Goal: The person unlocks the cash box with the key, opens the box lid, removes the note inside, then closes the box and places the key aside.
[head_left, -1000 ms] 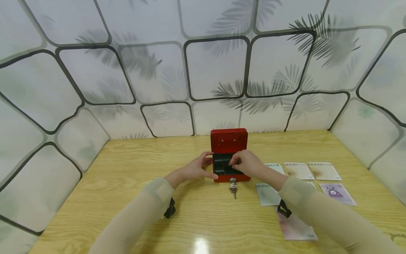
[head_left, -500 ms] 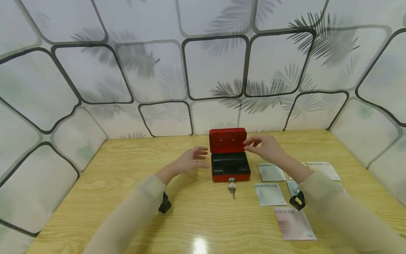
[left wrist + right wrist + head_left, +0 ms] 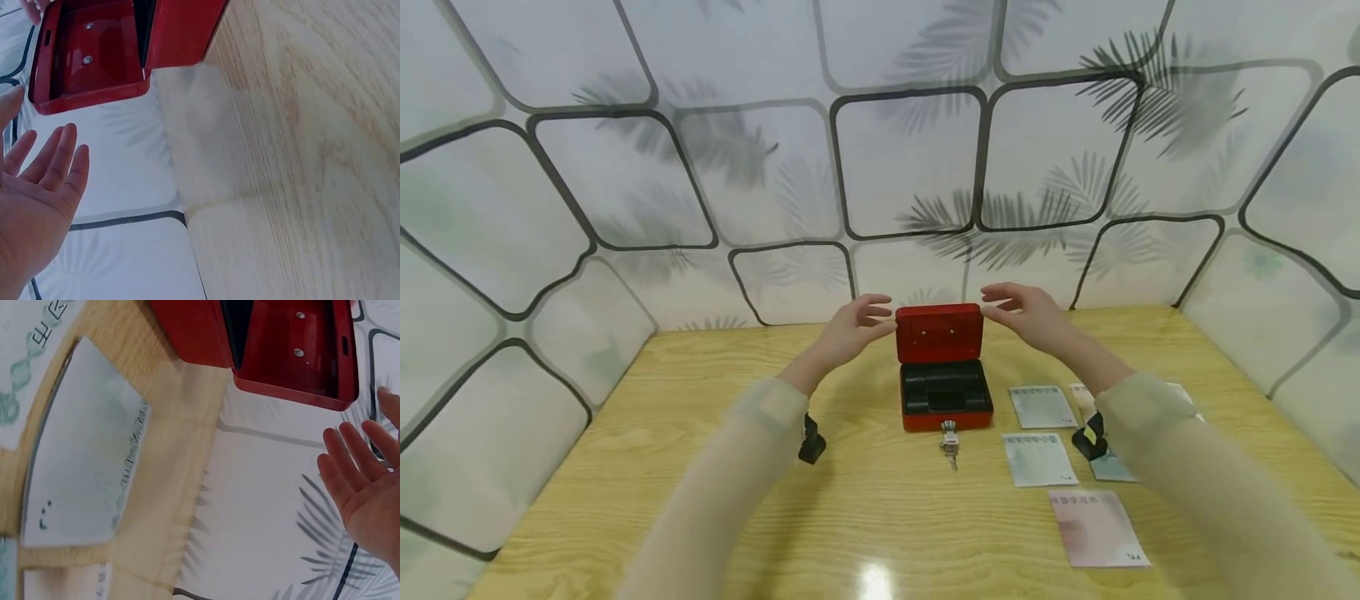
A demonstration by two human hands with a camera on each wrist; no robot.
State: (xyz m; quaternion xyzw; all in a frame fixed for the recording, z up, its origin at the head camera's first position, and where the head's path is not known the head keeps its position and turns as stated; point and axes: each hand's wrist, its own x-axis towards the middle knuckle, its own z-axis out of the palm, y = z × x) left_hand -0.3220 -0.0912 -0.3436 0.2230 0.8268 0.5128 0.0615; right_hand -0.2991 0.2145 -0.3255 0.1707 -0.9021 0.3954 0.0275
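A red metal cash box [image 3: 912, 423] stands on the wooden table, its lid [image 3: 940, 335] raised and a black tray [image 3: 946, 385] inside. Keys [image 3: 951, 446] hang from the lock at its front. My left hand [image 3: 852, 327] is at the lid's upper left corner, fingers extended and loosely bent. At the upper right corner is my right hand [image 3: 1028, 315], fingers likewise extended. In the left wrist view the left hand [image 3: 44, 200] shows an open palm beside the lid. The right wrist view shows the right hand [image 3: 369, 481] the same way, with nothing in its palm.
Right of the box lie paper play notes: a greenish one [image 3: 1042, 407], another greenish one [image 3: 1040, 459] nearer me, and a pink one [image 3: 1099, 528] in front. Others lie partly under my right forearm. A patterned fabric wall [image 3: 910, 167] rises behind the table [image 3: 715, 400].
The right hand has left the box's tray and risen to the lid's right corner. My left hand has moved from the box's left side up to the lid's left corner.
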